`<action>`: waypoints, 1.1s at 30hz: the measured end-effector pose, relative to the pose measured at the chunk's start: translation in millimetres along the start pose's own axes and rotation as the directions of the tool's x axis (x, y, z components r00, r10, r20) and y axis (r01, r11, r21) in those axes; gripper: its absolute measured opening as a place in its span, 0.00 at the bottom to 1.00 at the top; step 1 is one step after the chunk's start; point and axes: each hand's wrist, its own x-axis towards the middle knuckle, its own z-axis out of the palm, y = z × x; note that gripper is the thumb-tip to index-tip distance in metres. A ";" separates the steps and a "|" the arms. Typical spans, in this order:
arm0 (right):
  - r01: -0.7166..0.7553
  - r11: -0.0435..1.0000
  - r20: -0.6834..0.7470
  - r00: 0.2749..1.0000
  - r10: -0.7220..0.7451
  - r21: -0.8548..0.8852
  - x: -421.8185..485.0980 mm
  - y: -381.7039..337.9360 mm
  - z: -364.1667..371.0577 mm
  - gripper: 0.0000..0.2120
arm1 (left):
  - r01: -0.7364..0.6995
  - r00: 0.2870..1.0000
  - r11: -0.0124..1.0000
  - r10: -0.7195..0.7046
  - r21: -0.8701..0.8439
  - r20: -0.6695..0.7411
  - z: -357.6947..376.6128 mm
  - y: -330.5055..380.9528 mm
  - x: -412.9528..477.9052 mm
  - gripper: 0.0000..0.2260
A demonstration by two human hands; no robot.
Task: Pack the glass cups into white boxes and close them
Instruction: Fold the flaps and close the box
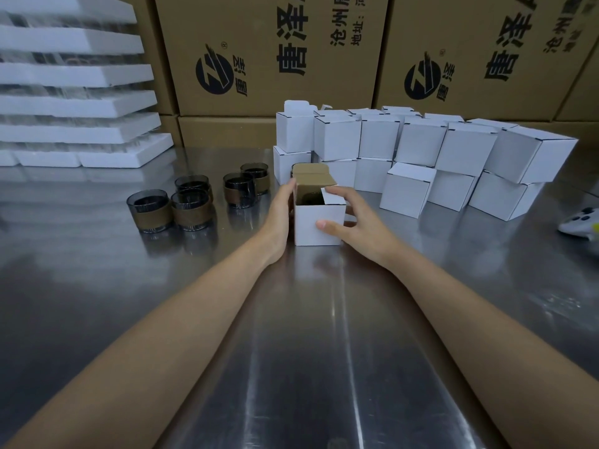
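Observation:
A small white box [308, 223] stands open on the steel table [324, 335], its brown-lined lid upright at the back. A dark glass cup [311, 198] sits inside it, only partly visible. My left hand [281, 218] rests flat against the box's left side. My right hand [351, 220] holds the right side, thumb on the front face and a finger pushing the right side flap inward. Several dark glass cups with brown bands [188, 205] stand on the table to the left.
Many closed white boxes [418, 150] are stacked in two layers behind and to the right. White foam trays [74, 105] are piled at the back left. Large brown cartons [269, 53] form the back wall. A white device [581, 223] lies at the right edge.

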 end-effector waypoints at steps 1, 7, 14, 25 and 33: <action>0.002 1.000 -0.002 1.000 -0.002 -0.003 0.1 -0.1 0.3 0.24 | -0.001 1.000 1.000 0.001 0.017 0.011 -0.1 -0.4 0.0 0.18; 0.009 1.000 0.008 1.000 -0.009 -0.025 -0.5 0.7 1.3 0.23 | -0.042 0.999 0.994 0.041 0.102 0.021 -1.3 4.4 0.8 0.13; -0.012 1.000 -0.001 1.000 0.012 -0.007 2.1 -0.2 -0.3 0.17 | -0.059 0.998 0.996 0.060 0.063 -0.022 0.4 4.7 2.1 0.16; 0.095 0.990 -0.106 0.991 -0.084 0.103 -1.8 -1.8 -3.2 0.30 | -0.075 0.997 0.997 0.075 0.013 -0.028 -0.8 7.0 -3.9 0.09; 0.162 0.987 -0.116 0.980 -0.159 0.011 -2.1 -4.3 -1.6 0.10 | -0.218 0.971 0.952 0.188 0.214 0.150 4.3 4.7 -14.1 0.14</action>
